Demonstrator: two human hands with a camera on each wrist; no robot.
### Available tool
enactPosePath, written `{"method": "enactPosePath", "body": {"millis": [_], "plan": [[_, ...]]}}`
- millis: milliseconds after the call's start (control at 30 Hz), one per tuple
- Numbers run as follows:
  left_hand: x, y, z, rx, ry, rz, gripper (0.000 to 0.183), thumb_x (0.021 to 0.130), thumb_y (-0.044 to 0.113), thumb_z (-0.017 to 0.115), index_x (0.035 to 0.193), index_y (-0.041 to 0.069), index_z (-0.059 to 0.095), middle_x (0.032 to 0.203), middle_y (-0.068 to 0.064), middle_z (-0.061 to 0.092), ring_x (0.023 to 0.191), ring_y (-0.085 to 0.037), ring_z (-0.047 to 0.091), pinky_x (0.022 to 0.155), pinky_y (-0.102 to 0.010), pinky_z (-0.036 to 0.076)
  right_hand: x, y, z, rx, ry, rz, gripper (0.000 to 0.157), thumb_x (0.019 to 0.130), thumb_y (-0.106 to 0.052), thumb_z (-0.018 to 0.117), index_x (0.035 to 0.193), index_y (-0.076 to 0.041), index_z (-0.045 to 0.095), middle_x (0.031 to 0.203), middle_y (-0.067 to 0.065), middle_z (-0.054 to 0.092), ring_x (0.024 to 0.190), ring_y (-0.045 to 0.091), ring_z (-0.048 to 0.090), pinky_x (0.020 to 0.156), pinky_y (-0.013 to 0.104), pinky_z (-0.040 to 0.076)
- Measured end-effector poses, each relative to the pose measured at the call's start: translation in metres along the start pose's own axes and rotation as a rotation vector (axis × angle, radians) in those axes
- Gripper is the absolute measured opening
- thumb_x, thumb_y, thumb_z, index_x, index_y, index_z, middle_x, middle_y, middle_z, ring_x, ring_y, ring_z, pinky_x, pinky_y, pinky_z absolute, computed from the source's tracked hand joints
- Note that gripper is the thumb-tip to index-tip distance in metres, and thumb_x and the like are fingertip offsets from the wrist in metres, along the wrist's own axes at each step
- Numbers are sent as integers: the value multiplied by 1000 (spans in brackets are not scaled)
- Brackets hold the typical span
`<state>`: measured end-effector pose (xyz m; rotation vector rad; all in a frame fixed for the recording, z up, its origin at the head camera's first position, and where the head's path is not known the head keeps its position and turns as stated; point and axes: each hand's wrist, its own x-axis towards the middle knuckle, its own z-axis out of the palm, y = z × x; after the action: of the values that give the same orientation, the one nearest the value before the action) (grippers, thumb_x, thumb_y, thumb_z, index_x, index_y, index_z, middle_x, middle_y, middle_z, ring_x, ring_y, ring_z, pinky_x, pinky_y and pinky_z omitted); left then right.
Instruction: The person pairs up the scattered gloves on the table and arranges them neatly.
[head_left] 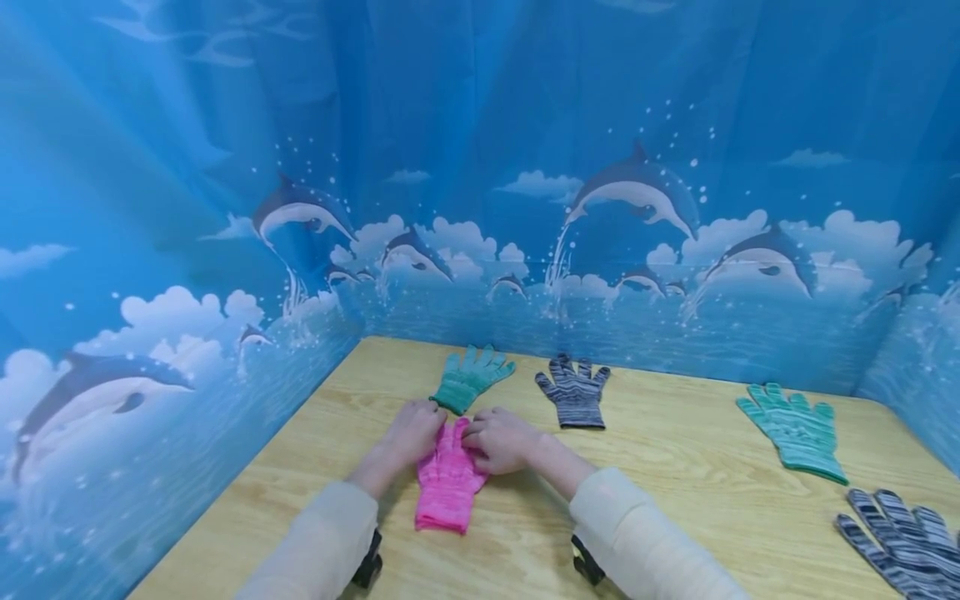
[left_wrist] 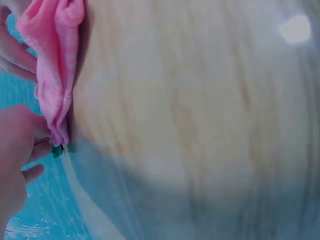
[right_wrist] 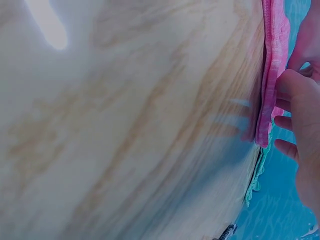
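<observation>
A pink knit glove lies on the wooden table, its cuff toward the person and its fingers pointing away. My left hand pinches the glove at its upper left side, near the fingertips. At its upper right side, my right hand pinches the fabric between thumb and forefinger, the other fingers bent loosely. In the left wrist view the pink glove is seen edge-on beside both hands. Just beyond the fingertips lies a green knit glove, its cuff close to the left hand.
A grey and black striped glove lies at the back middle of the table. Another green glove lies at the right, with a second striped glove nearer the front. A blue dolphin-print curtain hangs behind and beside the table.
</observation>
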<state>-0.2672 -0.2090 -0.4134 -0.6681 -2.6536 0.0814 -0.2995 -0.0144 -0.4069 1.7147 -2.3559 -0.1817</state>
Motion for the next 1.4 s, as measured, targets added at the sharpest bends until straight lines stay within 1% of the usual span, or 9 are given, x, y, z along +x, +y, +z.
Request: {"method": "enactPosePath", "body": {"millis": [267,400,500,567,633,767,900,1167,1400], "plan": [[-1,3,6,24,-32,7,7,74,1,66,78,5,64,76,-6,55,75,-24,55,71,-40,45,-1,0,2,-9,-13,-7,33,88,-32,57,117,-19,64,117,-6,61,105,15,50,85,32,43],[1,3,5,11,-62,2,2,79,6,66,80,7,67,79,-5,56,79,-25,55,76,-43,44,-2,0,1,1,-15,11,33,88,-32,56,118,-19,64,118,-6,60,107,15,50,86,33,43],[0,0,2,1,-53,17,4,82,11,65,79,10,68,80,-3,56,81,-24,55,78,-44,43,-2,0,0,39,-16,32,33,89,-30,55,118,-18,63,120,-4,60,111,18,50,90,36,42],[-2,-2,0,6,-39,53,4,82,11,66,79,13,69,80,-1,57,81,-22,55,78,-42,43,-3,0,0,66,-3,48,31,90,-29,54,117,-17,64,119,-2,60,112,19,50,91,36,41],[-3,-4,-2,18,-32,110,5,80,13,68,78,16,70,80,1,60,81,-20,57,79,-40,42,-4,0,-1,84,11,60,29,90,-27,54,114,-17,65,118,-1,61,112,19,50,90,36,42],[-4,-7,-6,40,-83,225,5,80,17,68,79,20,71,86,4,66,85,-16,60,85,-40,41,-4,1,-1,81,29,52,26,88,-28,56,110,-18,67,112,-4,63,105,15,51,85,33,43],[-7,-7,-7,30,-135,270,7,83,20,66,82,21,72,92,4,67,91,-16,60,89,-43,40,-5,0,0,88,-2,44,29,89,-31,54,112,-19,66,114,-6,63,107,15,51,87,33,42],[-10,-8,-9,-1,-164,285,9,84,19,66,89,20,73,90,5,68,92,-17,60,90,-45,40,-4,-1,2,109,-33,77,34,90,-34,53,118,-19,62,120,-5,60,115,18,48,94,39,39],[-10,-10,-11,-13,-195,254,7,84,18,66,86,20,72,90,4,67,94,-20,59,93,-46,38,-3,-3,1,100,-84,103,40,91,-38,50,126,-19,57,126,-4,56,119,20,45,96,40,37]]}}
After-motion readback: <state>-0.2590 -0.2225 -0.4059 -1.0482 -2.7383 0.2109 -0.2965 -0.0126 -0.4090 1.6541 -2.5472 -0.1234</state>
